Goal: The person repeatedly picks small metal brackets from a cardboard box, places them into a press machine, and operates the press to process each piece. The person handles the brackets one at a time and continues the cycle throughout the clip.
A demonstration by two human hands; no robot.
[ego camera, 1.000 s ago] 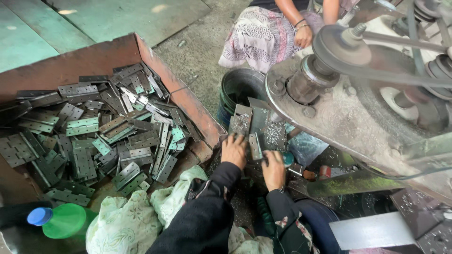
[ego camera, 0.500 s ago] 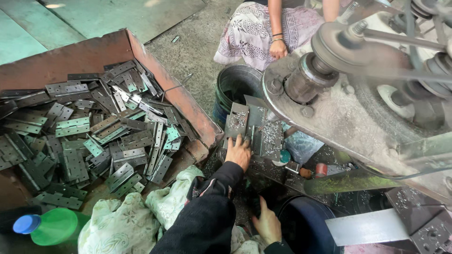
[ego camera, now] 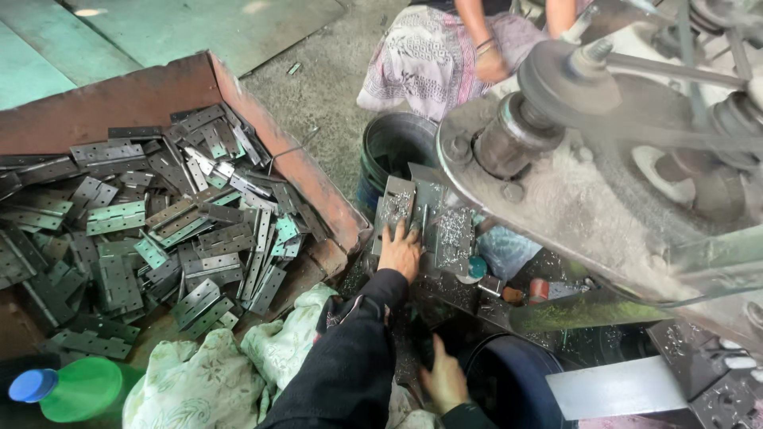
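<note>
Head view: green plastic bottle with blue cap [ego camera: 75, 388] at lower left beside the rusty brown tray of grey metal hinges [ego camera: 294, 163]. Against the earlier frames, right hand [ego camera: 443, 380] has dropped from the plates, now fingers spread, empty, by the dark round bucket [ego camera: 509, 385]. Left hand [ego camera: 400, 253] presses flat, fingers spread, on grey metal plates dusted with shavings [ego camera: 433, 214].

I wear a black long-sleeved top, and my 2 hands are bare, with no gloves, rings or watch that I can see. The sleeve on my left arm [ego camera: 350, 357] is thick, creased cloth that runs to the wrist of my left hand [ego camera: 400, 253]. At 6 o'clock a dark cuff edges the wrist of my right hand [ego camera: 445, 381].
</note>
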